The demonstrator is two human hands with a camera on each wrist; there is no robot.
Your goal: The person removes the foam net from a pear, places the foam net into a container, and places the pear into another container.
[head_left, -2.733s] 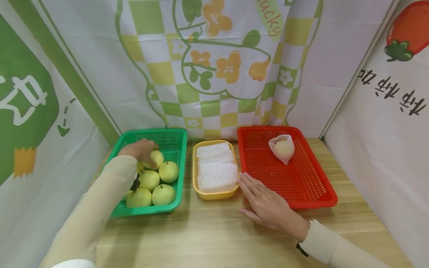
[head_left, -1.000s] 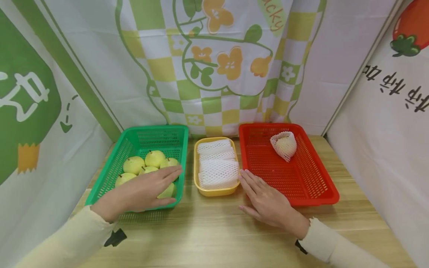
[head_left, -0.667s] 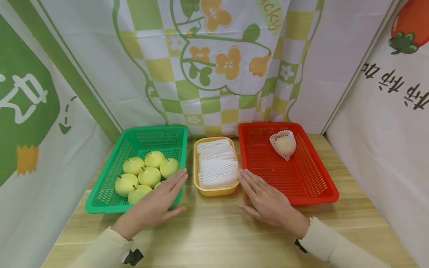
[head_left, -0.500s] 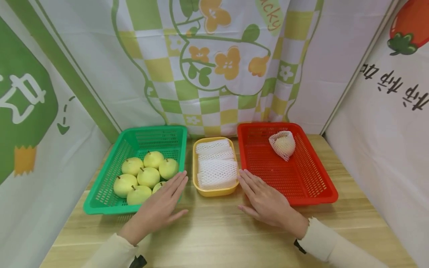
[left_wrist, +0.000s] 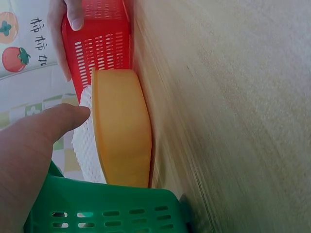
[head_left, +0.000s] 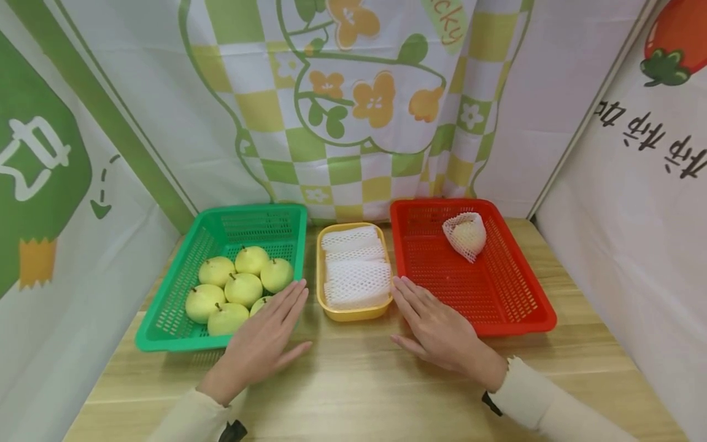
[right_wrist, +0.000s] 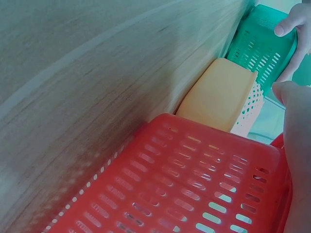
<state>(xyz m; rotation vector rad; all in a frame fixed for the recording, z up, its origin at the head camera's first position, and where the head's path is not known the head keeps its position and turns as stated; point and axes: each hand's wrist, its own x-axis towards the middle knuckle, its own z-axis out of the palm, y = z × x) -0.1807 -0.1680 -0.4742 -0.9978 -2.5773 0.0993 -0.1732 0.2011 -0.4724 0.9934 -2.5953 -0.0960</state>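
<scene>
We drew left hand (head_left: 264,347) out of green basket (head_left: 166,322) — pears (head_left: 237,288) left inside. Both hands flat, fingers straight, empty; right hand (head_left: 442,334) unmoved beside red basket (head_left: 525,307) — pause between picks.

**Six Pears, Three Baskets**

Six bare pears (head_left: 243,289) sat in one green basket (head_left: 166,322); one netted pear (head_left: 466,234) lay in one red basket (head_left: 530,307). One yellow basket (head_left: 353,314) held foam nets (head_left: 356,276), uncountable. Two hands (head_left: 259,344) were visible.
</scene>
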